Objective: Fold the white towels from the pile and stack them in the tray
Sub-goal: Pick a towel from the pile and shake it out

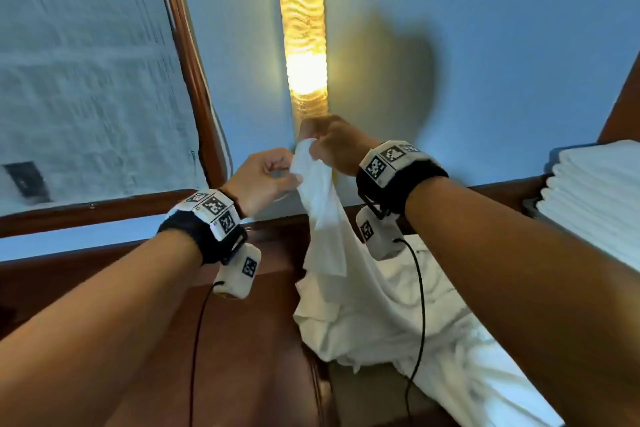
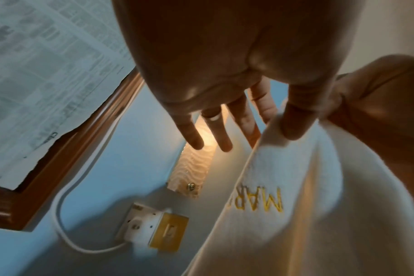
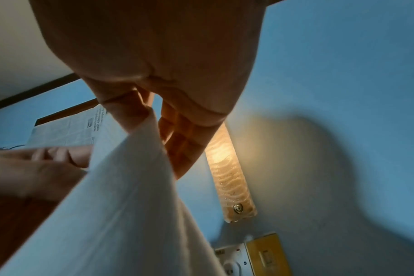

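Observation:
A white towel (image 1: 323, 218) hangs from both raised hands, its lower part trailing onto the crumpled pile of white towels (image 1: 398, 329) on the wooden surface. My right hand (image 1: 311, 146) pinches its top corner between thumb (image 3: 128, 112) and fingers (image 3: 184, 147). Just below and to the left, my left hand (image 1: 291, 178) pinches the towel's edge, thumb (image 2: 296, 125) on the cloth, its other fingers spread out straight. Yellow embroidered letters (image 2: 270, 201) show on the towel (image 2: 307, 224). Folded white towels (image 1: 595, 194) are stacked at the right edge, with a grey rim (image 1: 530, 206) beside them.
A lit wall lamp (image 1: 304, 45) glows straight ahead on the blue wall. A wooden-framed window covered with newspaper (image 1: 86, 80) is at the left. A wall socket with a white cable (image 2: 154, 227) sits below the lamp. Dark wooden tabletop (image 1: 242, 340) lies under the arms.

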A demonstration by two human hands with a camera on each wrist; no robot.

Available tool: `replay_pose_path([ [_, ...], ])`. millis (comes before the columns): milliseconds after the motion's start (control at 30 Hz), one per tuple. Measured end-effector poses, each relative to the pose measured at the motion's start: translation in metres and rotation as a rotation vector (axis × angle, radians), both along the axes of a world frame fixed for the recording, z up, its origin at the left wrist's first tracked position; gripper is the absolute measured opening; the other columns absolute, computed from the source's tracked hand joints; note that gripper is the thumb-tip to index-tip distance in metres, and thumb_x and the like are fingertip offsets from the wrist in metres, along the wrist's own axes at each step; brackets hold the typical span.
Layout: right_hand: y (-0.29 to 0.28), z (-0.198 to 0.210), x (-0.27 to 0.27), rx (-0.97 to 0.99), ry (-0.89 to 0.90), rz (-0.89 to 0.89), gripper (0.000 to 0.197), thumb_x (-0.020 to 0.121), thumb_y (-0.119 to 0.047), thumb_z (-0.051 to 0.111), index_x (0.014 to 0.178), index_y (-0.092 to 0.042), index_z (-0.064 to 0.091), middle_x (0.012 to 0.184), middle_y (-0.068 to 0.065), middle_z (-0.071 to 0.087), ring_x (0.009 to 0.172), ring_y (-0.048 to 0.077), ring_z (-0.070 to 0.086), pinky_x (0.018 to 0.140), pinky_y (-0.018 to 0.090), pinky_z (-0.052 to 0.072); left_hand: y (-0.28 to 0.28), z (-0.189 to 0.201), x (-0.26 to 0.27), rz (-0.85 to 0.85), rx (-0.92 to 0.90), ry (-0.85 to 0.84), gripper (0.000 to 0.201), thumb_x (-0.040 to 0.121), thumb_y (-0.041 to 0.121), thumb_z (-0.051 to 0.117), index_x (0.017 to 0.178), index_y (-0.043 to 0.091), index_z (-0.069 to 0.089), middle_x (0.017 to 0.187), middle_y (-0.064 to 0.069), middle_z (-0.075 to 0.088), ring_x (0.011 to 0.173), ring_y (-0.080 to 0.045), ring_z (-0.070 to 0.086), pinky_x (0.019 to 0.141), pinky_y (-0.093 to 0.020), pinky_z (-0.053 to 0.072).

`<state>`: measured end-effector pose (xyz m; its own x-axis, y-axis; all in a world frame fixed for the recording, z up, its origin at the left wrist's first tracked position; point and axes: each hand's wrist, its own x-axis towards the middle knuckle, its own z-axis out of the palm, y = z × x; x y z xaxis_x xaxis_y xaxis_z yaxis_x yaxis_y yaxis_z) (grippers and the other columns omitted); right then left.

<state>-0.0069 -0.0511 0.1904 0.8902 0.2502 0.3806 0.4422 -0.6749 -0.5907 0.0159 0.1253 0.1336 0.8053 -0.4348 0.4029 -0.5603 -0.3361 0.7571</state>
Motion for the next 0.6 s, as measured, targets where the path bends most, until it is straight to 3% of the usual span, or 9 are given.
replay_pose_path([
  [67, 0.004, 0.009, -0.02, 0.042, 0.001, -0.061, 0.034, 0.083, 0.011, 0.045, 0.069, -0.019, 0.054, 0.069, -0.008, 0.051, 0.063, 0.006, 0.047, 0.057, 0.018, 0.038, 0.005, 0.014, -0.013, -0.048, -0.066, 0.015, 0.024, 0.072, 0.013, 0.069, 0.068, 0.01, 0.045, 0.058, 0.006, 0.04, 0.057, -0.008, 0.036, 0.056, -0.017, 0.03],
  [133, 0.007, 0.015, -0.04, 0.03, -0.013, -0.128, 0.031, 0.085, 0.008, 0.045, 0.074, -0.019, 0.056, 0.074, -0.003, 0.056, 0.067, 0.01, 0.049, 0.058, 0.019, 0.04, 0.008, 0.027, -0.025, -0.088, -0.082, -0.027, 0.033, 0.069, 0.004, 0.07, 0.064, 0.016, 0.039, 0.053, 0.016, 0.031, 0.051, -0.003, 0.028, 0.052, -0.018, 0.025],
  [233, 0.011, 0.027, -0.067, 0.055, -0.066, -0.216, 0.032, 0.086, 0.007, 0.043, 0.073, -0.02, 0.056, 0.078, -0.001, 0.055, 0.077, 0.015, 0.049, 0.066, 0.026, 0.039, 0.008, 0.043, -0.038, -0.098, -0.06, -0.054, 0.034, 0.078, -0.005, 0.068, 0.063, 0.011, 0.043, 0.053, 0.014, 0.039, 0.05, -0.005, 0.033, 0.05, -0.017, 0.027],
  [333, 0.012, 0.035, -0.092, 0.009, -0.134, -0.258, 0.01, 0.089, -0.008, 0.053, 0.087, -0.016, 0.058, 0.08, -0.001, 0.057, 0.077, 0.015, 0.052, 0.066, 0.028, 0.043, 0.007, 0.06, -0.052, -0.096, -0.063, -0.093, 0.018, 0.07, 0.011, 0.066, 0.069, 0.005, 0.049, 0.065, -0.001, 0.044, 0.061, -0.011, 0.04, 0.055, -0.019, 0.033],
  [367, 0.009, 0.035, -0.099, -0.075, -0.143, -0.269, 0.007, 0.089, -0.016, 0.058, 0.095, -0.016, 0.059, 0.085, 0.0, 0.059, 0.079, 0.017, 0.055, 0.068, 0.029, 0.046, 0.008, 0.066, -0.055, -0.101, -0.05, -0.114, 0.018, 0.07, 0.012, 0.067, 0.068, 0.009, 0.049, 0.067, -0.003, 0.044, 0.062, -0.011, 0.042, 0.056, -0.019, 0.036],
  [400, 0.006, 0.034, -0.105, -0.196, -0.15, -0.286, 0.016, 0.088, -0.021, 0.061, 0.103, -0.017, 0.06, 0.09, -0.001, 0.06, 0.08, 0.018, 0.058, 0.069, 0.029, 0.047, 0.01, 0.072, -0.059, -0.098, -0.012, -0.148, 0.022, 0.073, 0.009, 0.069, 0.069, 0.013, 0.048, 0.068, -0.002, 0.045, 0.06, -0.008, 0.043, 0.056, -0.017, 0.037],
  [467, 0.0, 0.03, -0.113, -0.456, -0.16, -0.328, 0.024, 0.09, -0.021, 0.062, 0.113, -0.017, 0.06, 0.089, -0.004, 0.057, 0.078, 0.018, 0.057, 0.068, 0.026, 0.043, 0.016, 0.083, -0.066, -0.076, 0.125, -0.239, 0.028, 0.079, 0.0, 0.069, 0.071, 0.017, 0.048, 0.068, 0.001, 0.047, 0.054, -0.001, 0.042, 0.053, -0.01, 0.036],
  [533, -0.005, 0.022, -0.114, -0.556, -0.154, -0.346, 0.015, 0.093, -0.021, 0.06, 0.108, -0.018, 0.061, 0.084, -0.006, 0.053, 0.077, 0.017, 0.053, 0.068, 0.026, 0.038, 0.023, 0.091, -0.074, -0.069, 0.214, -0.318, 0.028, 0.08, -0.004, 0.067, 0.074, 0.019, 0.051, 0.072, -0.002, 0.052, 0.059, -0.006, 0.047, 0.05, -0.008, 0.037],
  [600, -0.01, 0.012, -0.114, -0.528, -0.111, -0.4, 0.004, 0.093, -0.024, 0.061, 0.091, -0.023, 0.057, 0.078, -0.007, 0.05, 0.079, 0.018, 0.051, 0.071, 0.026, 0.035, 0.035, 0.095, -0.079, -0.036, 0.24, -0.367, 0.023, 0.082, -0.003, 0.065, 0.086, 0.017, 0.054, 0.079, -0.007, 0.057, 0.067, -0.016, 0.052, 0.051, -0.009, 0.04],
])
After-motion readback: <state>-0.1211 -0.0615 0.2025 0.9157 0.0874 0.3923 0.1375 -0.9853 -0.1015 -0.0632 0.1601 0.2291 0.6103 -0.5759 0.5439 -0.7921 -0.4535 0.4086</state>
